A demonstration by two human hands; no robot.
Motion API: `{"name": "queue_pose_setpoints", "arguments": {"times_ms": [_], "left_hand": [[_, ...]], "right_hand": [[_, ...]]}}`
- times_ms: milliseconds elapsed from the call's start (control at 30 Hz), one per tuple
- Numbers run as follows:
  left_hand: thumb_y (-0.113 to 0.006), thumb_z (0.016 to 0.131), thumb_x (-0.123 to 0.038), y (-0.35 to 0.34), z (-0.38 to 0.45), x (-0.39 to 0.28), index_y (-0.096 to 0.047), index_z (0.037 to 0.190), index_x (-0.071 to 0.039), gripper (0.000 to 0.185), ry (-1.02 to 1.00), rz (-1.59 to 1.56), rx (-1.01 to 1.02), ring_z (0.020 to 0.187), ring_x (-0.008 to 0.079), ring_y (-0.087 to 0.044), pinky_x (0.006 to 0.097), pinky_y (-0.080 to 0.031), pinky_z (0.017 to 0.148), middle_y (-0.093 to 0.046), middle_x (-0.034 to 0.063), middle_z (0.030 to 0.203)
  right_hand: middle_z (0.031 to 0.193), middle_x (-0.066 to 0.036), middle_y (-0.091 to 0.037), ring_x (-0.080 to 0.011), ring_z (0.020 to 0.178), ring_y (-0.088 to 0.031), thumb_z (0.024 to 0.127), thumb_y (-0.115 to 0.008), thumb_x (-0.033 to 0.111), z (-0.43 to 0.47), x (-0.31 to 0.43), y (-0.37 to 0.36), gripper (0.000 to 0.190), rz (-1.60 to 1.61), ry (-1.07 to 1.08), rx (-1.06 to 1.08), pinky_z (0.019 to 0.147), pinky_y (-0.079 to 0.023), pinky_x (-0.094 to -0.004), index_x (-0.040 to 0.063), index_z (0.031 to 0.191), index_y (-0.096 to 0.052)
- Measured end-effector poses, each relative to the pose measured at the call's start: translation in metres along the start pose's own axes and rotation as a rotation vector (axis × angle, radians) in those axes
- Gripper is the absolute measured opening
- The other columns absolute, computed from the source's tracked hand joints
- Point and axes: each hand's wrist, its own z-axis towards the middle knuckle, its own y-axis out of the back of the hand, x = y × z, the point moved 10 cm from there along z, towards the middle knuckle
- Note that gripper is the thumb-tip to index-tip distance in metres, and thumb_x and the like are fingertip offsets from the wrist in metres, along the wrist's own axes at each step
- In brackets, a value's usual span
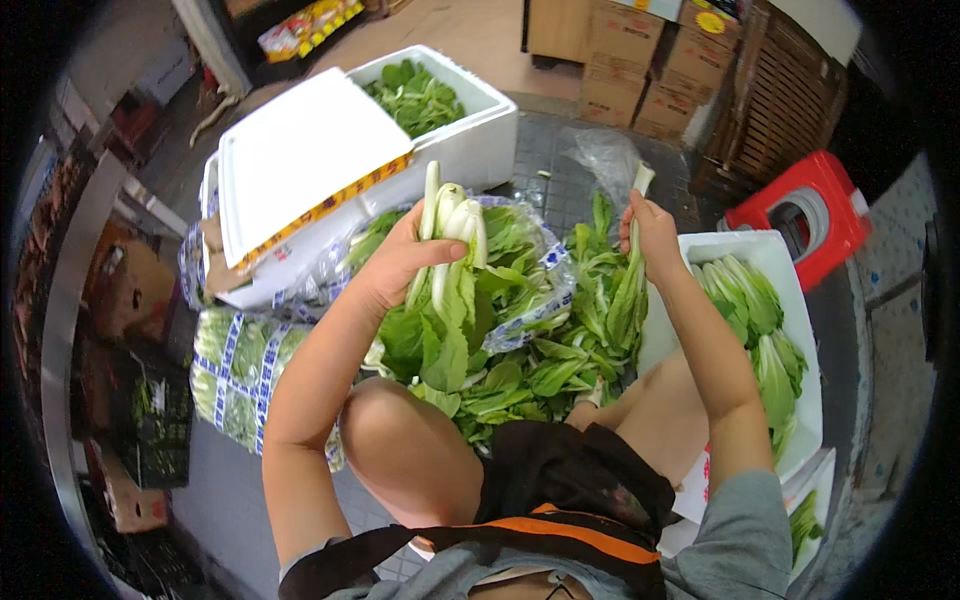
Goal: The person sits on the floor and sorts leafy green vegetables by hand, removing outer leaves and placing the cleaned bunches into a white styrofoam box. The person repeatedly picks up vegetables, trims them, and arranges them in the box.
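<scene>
My left hand (405, 259) grips a bunch of leafy greens (450, 330), white stalks up and green leaves hanging down. On the right, my right hand (651, 231) holds a long leafy stalk (631, 277) by its pale upper end, its leaf hanging down. Below and between my hands, a heap of loose green leaves (555, 367) lies on the floor in front of me. Behind the left-hand bunch, an opened plastic bag (551, 300) with blue print holds more greens. A white foam box (806, 397) with greens laid in rows stands beside my right arm.
Wrapped greens (244, 367) lie at left. Behind them are foam boxes (480, 150), one holding greens, and a white foam lid (311, 157). A clear plastic bag (607, 161) lies beyond my right hand. A red plastic stool (844, 217), cardboard boxes (619, 64) and a slatted wooden piece (780, 97) stand farther off.
</scene>
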Motion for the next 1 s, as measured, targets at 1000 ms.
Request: {"name": "queue_pose_setpoints", "arguments": {"times_ms": [1000], "left_hand": [[-0.075,0.066,-0.006,-0.121,0.112,0.107,-0.047,0.118,-0.004,0.059,0.311,0.316,0.152,0.090,0.0176,-0.057,0.0315,-0.045,0.084,-0.059,0.0067,0.101]], "right_hand": [[0.092,-0.016,-0.063,-0.0292,0.078,-0.063,0.073,-0.069,0.034,-0.006,0.043,0.087,0.047,-0.615,0.406,-0.121,0.069,-0.049,-0.0359,0.003,0.106,-0.059]]}}
